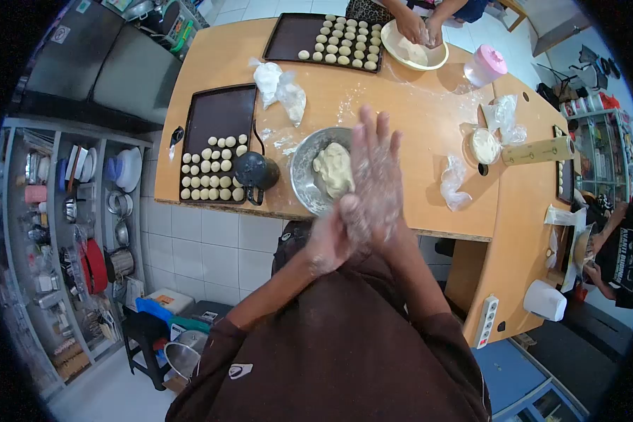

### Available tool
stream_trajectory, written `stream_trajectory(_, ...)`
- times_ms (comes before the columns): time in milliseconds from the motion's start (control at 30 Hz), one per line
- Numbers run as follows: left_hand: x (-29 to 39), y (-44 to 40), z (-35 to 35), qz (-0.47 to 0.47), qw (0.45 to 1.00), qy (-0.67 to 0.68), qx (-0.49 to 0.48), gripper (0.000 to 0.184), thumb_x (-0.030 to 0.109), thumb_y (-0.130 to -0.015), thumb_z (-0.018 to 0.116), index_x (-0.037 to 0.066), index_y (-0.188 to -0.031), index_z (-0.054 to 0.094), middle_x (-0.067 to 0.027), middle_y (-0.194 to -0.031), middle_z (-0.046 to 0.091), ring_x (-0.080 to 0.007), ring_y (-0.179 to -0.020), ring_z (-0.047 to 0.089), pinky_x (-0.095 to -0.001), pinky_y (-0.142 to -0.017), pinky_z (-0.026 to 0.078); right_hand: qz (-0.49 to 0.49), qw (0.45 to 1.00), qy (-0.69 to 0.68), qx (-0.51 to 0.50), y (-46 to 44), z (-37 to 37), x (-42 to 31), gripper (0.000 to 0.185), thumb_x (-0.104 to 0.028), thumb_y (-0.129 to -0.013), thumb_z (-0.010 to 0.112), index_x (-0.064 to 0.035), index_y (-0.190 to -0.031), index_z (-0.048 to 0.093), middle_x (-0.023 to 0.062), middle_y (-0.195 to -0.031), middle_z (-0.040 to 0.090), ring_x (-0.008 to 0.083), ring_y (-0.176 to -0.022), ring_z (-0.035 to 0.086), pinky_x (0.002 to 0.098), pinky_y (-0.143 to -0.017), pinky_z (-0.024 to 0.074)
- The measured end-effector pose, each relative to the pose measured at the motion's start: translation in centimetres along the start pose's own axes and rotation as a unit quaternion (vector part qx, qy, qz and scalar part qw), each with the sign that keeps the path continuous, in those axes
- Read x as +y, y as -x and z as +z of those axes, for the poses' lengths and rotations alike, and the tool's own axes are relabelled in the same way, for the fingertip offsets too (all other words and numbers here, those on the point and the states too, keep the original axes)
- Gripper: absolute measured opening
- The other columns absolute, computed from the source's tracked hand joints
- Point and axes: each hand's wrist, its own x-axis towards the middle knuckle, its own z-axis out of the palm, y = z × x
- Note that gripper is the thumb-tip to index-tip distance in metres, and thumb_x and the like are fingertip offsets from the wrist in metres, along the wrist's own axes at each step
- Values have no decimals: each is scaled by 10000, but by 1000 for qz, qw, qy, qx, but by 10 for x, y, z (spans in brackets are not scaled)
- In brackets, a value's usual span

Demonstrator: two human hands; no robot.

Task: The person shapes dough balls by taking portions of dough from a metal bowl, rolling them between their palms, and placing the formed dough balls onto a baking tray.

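My right hand [378, 179], dusted with flour, has its fingers stretched out, pointing away from me over the right side of a metal bowl. The palm of my left hand [333, 238] is against it near the wrist; that hand is smeared by motion and its fingers are mostly hidden. Whether anything lies between the palms cannot be seen. Inside the metal bowl [303, 184] sits a lump of pale dough [333, 169]. To its left is a dark tray [207, 112] with rows of dough balls [214, 167] at its near end.
A black corded device [255, 172] sits at that tray's corner. Plastic bags [280, 88] lie behind. Another person's hands [422, 29] work over a cream bowl [395, 56], beside a second tray [288, 35]. Rightward are a pink-lidded container [487, 65], a tub [484, 146] and a cylinder [538, 151].
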Motion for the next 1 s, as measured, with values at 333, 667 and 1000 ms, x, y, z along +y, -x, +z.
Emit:
stream_trajectory(333, -40, -34, -5, 267, 948, 26, -170, 737, 553, -992, 313, 115, -1549, 113, -145, -1604, 125, -272, -1489, 82, -412, -1205, 76, 41, 962, -255, -92, 12, -2, -26, 671, -420, -989, 374, -43, -1523, 223, 170, -1587, 198, 330, -1476, 162, 532, -1177, 94)
stream_trajectory(667, -29, -3, -33, 88, 973, -124, -176, 830, 620, -967, 288, 98, -1547, 3, -103, -1621, 36, -258, -1483, 134, -411, -1203, 122, 109, 992, 41, 40, 71, 53, -15, 653, -423, -997, 384, 21, -1471, 313, 275, -1527, 271, 358, -1470, 168, 533, -1176, 76)
stream_trajectory(1000, -39, -23, -61, 45, 968, -6, -247, 703, 515, -1013, 264, 76, -1542, 116, -168, -1595, 142, -263, -1485, 114, -360, -1201, 125, 36, 931, 100, -350, 49, 3, -26, 671, -402, -970, 365, 6, -1491, 253, 237, -1562, 203, 350, -1470, 160, 506, -1195, 58)
